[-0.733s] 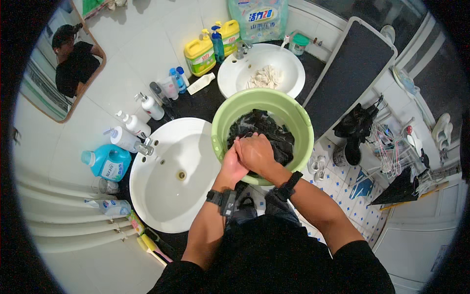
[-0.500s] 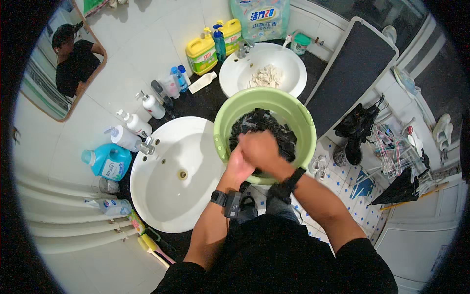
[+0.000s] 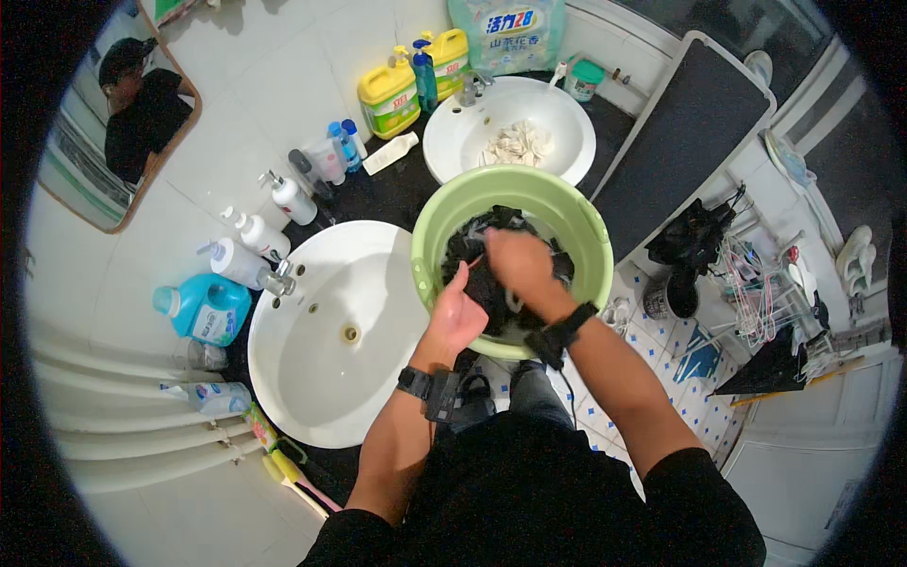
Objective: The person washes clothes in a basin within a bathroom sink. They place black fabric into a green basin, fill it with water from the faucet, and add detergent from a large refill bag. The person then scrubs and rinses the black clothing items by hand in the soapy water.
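A light green plastic basin (image 3: 593,312) holds a wet black garment (image 3: 501,222) in soapy water. Over the basin's near left part, my left hand (image 3: 457,317) has its thumb raised and its fingers curled in against the black cloth. My right hand (image 3: 522,269) is closed in a fist on the same cloth, a little farther in and to the right; motion blurs it somewhat. Folds of the garment show between and below the two hands. What lies under my right fist is hidden.
A white sink (image 3: 331,397) stands left of the basin. Behind it, a second sink (image 3: 444,142) holds pale cloth (image 3: 518,144). Pump bottles (image 3: 291,198), yellow jugs (image 3: 389,99) and a blue detergent bottle (image 3: 210,310) line the counter. A dark ironing-board-like panel (image 3: 685,142) leans right.
My hands were pressed together over the garment. Now they are apart, the right one having moved away and to the right, the left slightly nearer me.
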